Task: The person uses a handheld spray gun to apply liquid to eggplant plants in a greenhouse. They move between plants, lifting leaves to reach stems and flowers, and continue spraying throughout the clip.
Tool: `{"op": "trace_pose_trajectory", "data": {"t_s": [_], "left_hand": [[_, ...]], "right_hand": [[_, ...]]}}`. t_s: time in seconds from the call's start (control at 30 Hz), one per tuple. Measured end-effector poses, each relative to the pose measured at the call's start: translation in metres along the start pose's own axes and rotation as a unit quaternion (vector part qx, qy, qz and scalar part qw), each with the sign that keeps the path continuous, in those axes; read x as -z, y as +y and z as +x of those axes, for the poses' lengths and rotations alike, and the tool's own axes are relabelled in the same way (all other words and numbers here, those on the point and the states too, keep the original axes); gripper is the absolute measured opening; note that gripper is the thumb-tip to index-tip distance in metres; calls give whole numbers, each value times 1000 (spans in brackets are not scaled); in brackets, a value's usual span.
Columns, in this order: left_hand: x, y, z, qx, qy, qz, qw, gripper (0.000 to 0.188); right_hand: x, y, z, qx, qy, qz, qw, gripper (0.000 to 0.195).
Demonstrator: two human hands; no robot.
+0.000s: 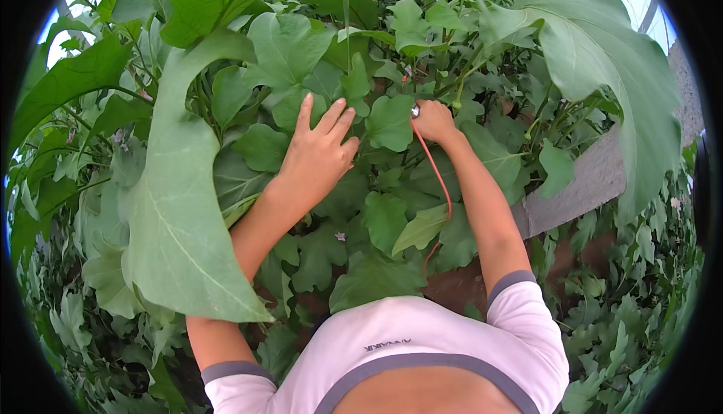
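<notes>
Spread over broad green leaves (294,47) of a dense leafy plant, my left hand (322,146) has its fingers apart, with the fingertips on or just above a leaf. To its right, my right hand (434,120) is curled around a small shiny metal-ended object (416,111), most of which the fingers hide. From that hand a thin red cord (434,163) hangs down past a pale green leaf (422,227). A lobed leaf (390,122) lies between the two hands.
A very large leaf (175,216) overlaps my left forearm. Another big leaf (615,69) droops at the upper right, over a grey concrete-like ledge (576,188). A thin string (346,13) hangs at the top middle. Reddish-brown soil (457,287) shows below the foliage.
</notes>
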State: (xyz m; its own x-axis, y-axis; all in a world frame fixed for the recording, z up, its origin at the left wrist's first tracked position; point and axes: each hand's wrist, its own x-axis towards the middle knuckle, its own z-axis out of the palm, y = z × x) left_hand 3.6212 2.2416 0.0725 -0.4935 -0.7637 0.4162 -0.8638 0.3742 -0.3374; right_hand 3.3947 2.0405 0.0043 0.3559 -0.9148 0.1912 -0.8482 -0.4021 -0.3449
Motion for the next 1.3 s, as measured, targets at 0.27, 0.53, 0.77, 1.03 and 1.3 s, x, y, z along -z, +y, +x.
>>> {"op": "trace_pose_trajectory", "data": {"t_s": [0.27,0.53,0.77,1.03,1.3], "left_hand": [[70,-14,-44,30,-51,-22,998,114],[29,-22,-105,181,-49,53,981,78],[50,7,-125,154,122,-10,981,55],[51,-9,-134,287,315,-319,846,36],[109,-45,-123,286,490,-499,655,104]], "right_hand": [[27,-8,-73,-5,168,117,979,37],[63,-90,-224,151,226,620,736,44],[52,-111,-264,189,29,723,663,48],[53,-132,-259,217,-93,773,589,45],[58,-146,-271,246,-160,769,568,48]]}}
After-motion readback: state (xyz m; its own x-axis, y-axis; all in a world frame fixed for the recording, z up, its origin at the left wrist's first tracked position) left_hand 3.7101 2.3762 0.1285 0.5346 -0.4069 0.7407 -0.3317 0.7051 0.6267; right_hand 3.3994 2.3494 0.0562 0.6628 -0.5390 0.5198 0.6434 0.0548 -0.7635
